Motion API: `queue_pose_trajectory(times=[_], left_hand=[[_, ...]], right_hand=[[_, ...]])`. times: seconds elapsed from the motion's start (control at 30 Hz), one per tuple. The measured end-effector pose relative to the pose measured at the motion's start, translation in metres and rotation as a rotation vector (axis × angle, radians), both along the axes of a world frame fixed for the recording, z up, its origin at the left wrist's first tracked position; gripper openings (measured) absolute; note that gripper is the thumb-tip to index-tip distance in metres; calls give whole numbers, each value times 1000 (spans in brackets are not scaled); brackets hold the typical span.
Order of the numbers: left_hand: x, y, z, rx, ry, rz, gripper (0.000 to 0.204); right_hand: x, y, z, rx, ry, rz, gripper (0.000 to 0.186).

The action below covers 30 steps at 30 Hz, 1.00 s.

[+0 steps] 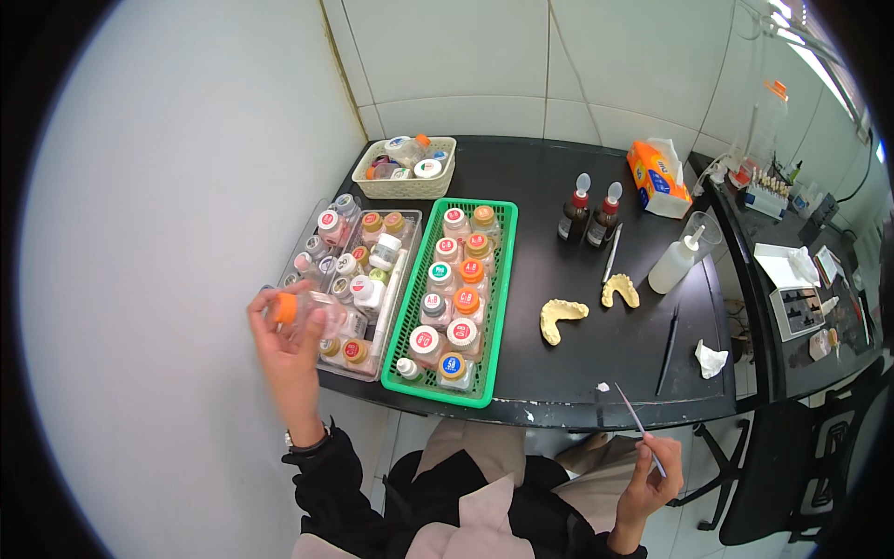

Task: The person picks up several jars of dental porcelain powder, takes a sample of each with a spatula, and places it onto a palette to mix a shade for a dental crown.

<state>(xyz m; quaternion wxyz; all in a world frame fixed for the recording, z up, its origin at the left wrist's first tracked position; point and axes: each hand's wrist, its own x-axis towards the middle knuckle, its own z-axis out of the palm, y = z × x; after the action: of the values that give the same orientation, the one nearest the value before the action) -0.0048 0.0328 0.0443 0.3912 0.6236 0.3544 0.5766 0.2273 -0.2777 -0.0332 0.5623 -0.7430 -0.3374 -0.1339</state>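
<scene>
My left hand [289, 343] is closed around a clear jar with an orange cap [283, 307], tilted on its side above the edge of a clear plastic organizer [408, 270] full of small capped jars. Between the fingers of my right hand [649, 477] is a thin pointed tool [629, 410], its tip reaching over the table's front edge near a small white scrap [602, 387]. Right of the organizer, a green basket [507, 279] holds two rows of jars with coloured lids. Two horseshoe-shaped plaster dental casts [562, 315] lie on the black table.
A cream basket [405, 189] of jars stands at the back. Two dark dropper bottles [601, 225], an orange tissue pack [658, 179] and a white squeeze bottle [669, 270] stand toward the right. A dark pen-like tool [669, 349] and crumpled tissue [711, 360] lie nearby. A wall borders the left.
</scene>
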Motion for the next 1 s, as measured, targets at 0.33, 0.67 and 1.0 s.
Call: queue_pose_trajectory(times=[0.33,0.67,1.0], left_hand=[[29,8,-33,123,578,236,45],[31,8,-46,177,780,283,37],[25,0,-48,231,1080,382,36]], right_hand=[[7,-20,6,152,98,-170,11],[64,-49,14,194,125,-477,23],[79,-35,23,22,80,-471,17]])
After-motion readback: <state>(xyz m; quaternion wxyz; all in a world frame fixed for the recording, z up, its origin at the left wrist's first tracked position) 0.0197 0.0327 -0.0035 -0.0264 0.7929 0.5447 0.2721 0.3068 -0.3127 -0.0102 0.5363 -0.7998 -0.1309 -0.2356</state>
